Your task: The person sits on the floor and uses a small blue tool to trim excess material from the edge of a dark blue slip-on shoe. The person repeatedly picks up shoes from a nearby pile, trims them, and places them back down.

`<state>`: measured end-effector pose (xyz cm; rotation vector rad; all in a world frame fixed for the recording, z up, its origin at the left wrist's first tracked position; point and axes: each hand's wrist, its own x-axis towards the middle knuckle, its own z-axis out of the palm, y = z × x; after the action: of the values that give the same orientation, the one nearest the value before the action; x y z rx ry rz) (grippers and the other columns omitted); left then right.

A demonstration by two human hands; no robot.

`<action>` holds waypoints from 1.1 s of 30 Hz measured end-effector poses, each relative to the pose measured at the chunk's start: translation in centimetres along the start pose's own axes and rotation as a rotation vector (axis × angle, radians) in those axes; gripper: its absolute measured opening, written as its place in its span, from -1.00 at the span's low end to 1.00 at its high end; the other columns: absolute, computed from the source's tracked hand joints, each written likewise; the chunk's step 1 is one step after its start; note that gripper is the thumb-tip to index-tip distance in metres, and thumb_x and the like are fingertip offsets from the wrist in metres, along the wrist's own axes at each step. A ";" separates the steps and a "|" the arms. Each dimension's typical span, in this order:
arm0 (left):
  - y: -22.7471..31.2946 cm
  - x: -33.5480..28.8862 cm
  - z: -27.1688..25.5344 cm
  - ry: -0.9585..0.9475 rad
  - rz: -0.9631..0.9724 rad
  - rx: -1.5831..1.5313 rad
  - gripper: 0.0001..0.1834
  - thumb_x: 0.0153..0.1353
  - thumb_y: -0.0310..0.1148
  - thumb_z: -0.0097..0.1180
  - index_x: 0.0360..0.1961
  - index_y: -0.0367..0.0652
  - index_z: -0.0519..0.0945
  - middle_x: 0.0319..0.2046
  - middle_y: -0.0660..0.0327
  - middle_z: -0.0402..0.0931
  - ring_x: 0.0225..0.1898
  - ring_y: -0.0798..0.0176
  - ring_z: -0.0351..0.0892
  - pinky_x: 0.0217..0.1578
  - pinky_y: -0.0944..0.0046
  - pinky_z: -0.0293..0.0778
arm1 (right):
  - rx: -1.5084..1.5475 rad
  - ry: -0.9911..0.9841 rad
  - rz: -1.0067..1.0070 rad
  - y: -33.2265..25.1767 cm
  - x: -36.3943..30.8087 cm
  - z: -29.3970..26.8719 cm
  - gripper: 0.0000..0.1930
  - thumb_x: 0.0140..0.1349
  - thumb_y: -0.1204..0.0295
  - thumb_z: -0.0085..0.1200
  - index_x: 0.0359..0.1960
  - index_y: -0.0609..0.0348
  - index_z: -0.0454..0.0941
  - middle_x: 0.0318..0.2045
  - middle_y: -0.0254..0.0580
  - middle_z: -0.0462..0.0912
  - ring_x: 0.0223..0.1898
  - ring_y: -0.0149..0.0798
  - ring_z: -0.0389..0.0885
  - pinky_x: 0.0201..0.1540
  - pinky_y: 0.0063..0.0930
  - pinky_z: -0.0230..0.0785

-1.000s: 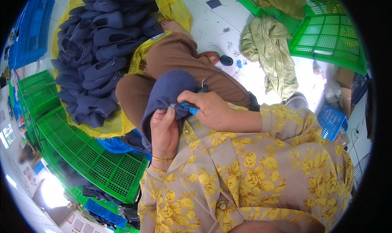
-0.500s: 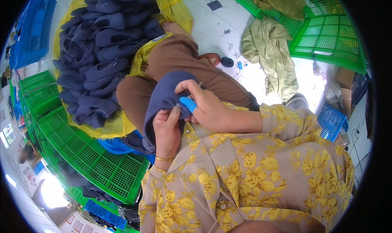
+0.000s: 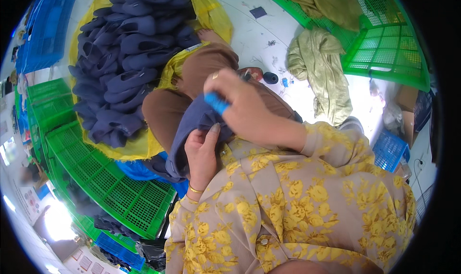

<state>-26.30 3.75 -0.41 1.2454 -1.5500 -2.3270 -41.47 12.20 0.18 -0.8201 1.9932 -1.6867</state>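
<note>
My left hand [image 3: 201, 155] pinches the edge of a navy fabric shoe upper [image 3: 185, 135] between thumb and fingers, over my lap. A gold bangle circles that wrist. Above the upper is my right hand [image 3: 240, 108], blurred by motion, with its fingers curled and a blue cover on one digit. A small dark object [image 3: 248, 75] shows just beyond its knuckles; whether the hand holds it is unclear. Close by on the left, a heap of similar navy shoe uppers [image 3: 137, 46] fills a yellow sack [image 3: 129, 152].
Green plastic crates [image 3: 115, 178] stand along the left, and another green crate [image 3: 389, 58] is at the far right. An olive cloth [image 3: 317, 63] lies on the floor near a black thread spool [image 3: 271, 77]. Blue baskets [image 3: 390, 149] sit at the sides.
My right hand has lifted off the spot where both hands pinched the upper and moved up, now blurred. My left hand keeps its hold on the upper.
</note>
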 end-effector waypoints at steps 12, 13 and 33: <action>2.7 -1.5 -0.7 0.091 0.019 -0.006 -0.80 0.25 -0.50 0.11 -0.13 -0.38 0.58 -0.23 0.24 0.63 -0.28 0.44 0.55 -0.16 0.46 0.44 | 0.442 0.438 0.393 4.3 -0.2 -26.6 -0.95 0.27 0.46 0.03 -0.27 0.09 0.47 -0.38 -0.19 0.58 -0.49 -0.37 0.47 -0.39 -0.39 0.37; 2.3 -1.4 -1.3 0.077 0.000 0.015 -0.79 0.25 -0.50 0.11 -0.13 -0.39 0.57 -0.22 0.23 0.63 -0.26 0.44 0.56 -0.15 0.45 0.44 | 0.109 0.440 0.524 5.9 -2.6 -28.0 -0.95 0.26 0.47 0.04 -0.26 0.09 0.47 -0.37 -0.20 0.58 -0.48 -0.37 0.48 -0.38 -0.39 0.38; 4.1 -2.8 -3.3 -0.017 -0.079 -0.147 -0.72 0.31 -0.53 0.06 0.02 -0.38 0.54 -0.09 0.16 0.61 -0.11 0.36 0.59 0.01 0.38 0.47 | -1.105 0.294 0.277 5.3 -2.1 -30.1 -0.75 0.17 0.58 0.12 -0.12 0.02 0.58 -0.27 -0.25 0.68 -0.31 -0.37 0.62 -0.22 -0.46 0.47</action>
<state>-23.67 0.67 3.98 1.2768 -1.3289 -2.4547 -60.15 36.47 0.58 -0.5430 3.0722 -0.4569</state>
